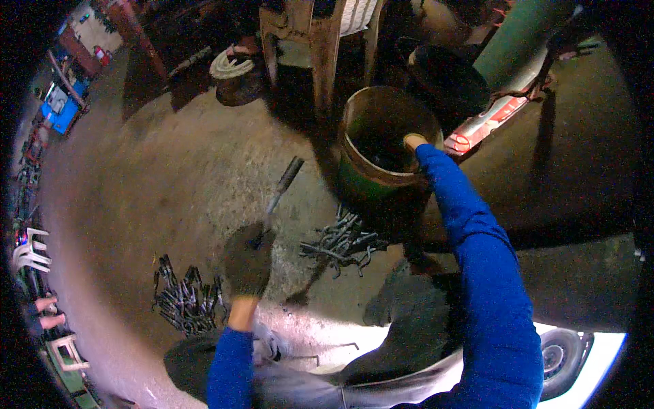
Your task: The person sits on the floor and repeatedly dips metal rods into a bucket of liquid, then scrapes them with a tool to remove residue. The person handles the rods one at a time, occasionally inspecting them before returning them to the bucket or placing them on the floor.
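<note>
My left hand, in a dark work glove, is closed round a metal rod with a thick dark end, which points up and away to the right. My right arm stretches out to a green bucket with a worn rim. Inside it is my right hand; only the wrist shows clearly, and the fingers are lost in the dark. A pile of bent metal rods lies on the floor just below the bucket. Left of my left hand is another heap of small metal parts.
A worn plastic chair stands behind the bucket. Beside it are a dark round tub and a big green cylinder. A coiled pale hose sits further left. At lower right is a vehicle wheel.
</note>
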Motion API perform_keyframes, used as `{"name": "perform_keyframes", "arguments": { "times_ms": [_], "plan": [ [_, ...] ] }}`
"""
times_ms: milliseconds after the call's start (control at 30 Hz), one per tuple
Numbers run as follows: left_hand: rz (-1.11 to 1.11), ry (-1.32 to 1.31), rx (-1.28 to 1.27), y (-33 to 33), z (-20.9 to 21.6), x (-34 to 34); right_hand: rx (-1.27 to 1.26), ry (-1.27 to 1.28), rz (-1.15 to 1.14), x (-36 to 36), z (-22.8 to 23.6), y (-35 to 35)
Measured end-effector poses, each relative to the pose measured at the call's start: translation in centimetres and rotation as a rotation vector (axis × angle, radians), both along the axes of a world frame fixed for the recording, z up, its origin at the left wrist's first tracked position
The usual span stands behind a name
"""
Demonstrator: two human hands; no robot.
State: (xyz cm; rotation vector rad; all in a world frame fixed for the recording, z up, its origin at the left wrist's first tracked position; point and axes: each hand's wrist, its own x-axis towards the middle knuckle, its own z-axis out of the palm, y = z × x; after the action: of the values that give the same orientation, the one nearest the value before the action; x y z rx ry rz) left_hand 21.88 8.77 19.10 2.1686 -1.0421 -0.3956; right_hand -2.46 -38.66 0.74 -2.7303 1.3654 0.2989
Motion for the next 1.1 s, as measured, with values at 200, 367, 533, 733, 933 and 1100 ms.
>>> {"name": "perform_keyframes", "arguments": {
  "times_ms": [200,367,533,733,933,1100],
  "plan": [
    [-0.321,-0.137,0.001,-11.1,-8.2,-3.5,-0.063,-0.031,0.032,-5.6,9.7,0.6],
    [-0.271,-0.143,-0.011,-16.8,-8.3,-3.2,-0.173,-0.309,0.004,-2.1,20.7,10.1],
    [-0.245,-0.014,0.025,-20.1,-7.1,-8.2,-0.327,-0.330,-0.083,-7.6,23.8,12.7],
    [-0.251,0.032,-0.041,-21.3,-7.9,-8.8,-0.484,-0.435,0.057,-8.0,24.7,15.5],
    [-0.222,0.061,-0.039,-21.5,-9.3,-8.6,-0.478,-0.417,0.061,-7.9,25.1,16.1],
    [-0.204,0.139,-0.130,-21.5,-10.0,-8.3,-0.504,-0.407,0.103,-7.6,26.2,16.6]
  ]
}}
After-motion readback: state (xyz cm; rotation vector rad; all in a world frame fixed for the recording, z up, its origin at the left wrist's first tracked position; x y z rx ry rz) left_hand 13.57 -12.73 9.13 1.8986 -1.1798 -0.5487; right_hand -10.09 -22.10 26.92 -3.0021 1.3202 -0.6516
